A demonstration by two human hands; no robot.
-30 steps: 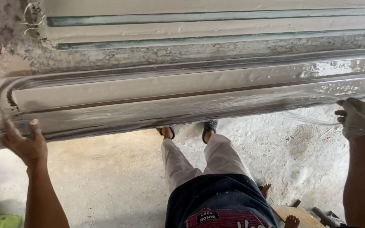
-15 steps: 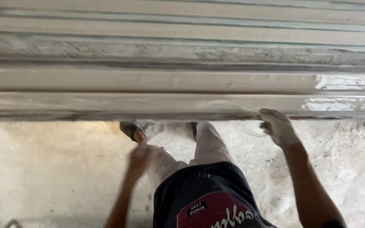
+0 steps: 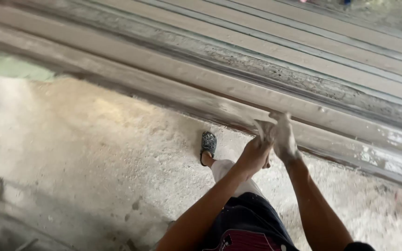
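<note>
Soft, even daylight fills the scene with faint shadows. Motion blur smears the long moulding (image 3: 257, 88) and the floor's (image 3: 94, 153) left edge; a pale sheen, perhaps glare, marks the moulding's right end.

At centre right of the frame the left hand (image 3: 255, 153) and the plaster-coated right hand (image 3: 284, 138) meet, touching, at the lower edge of a long pale moulding (image 3: 173, 88) that crosses the frame diagonally. Below them a dark clog (image 3: 208, 145) stands on the dusty floor (image 3: 94, 153).
</note>
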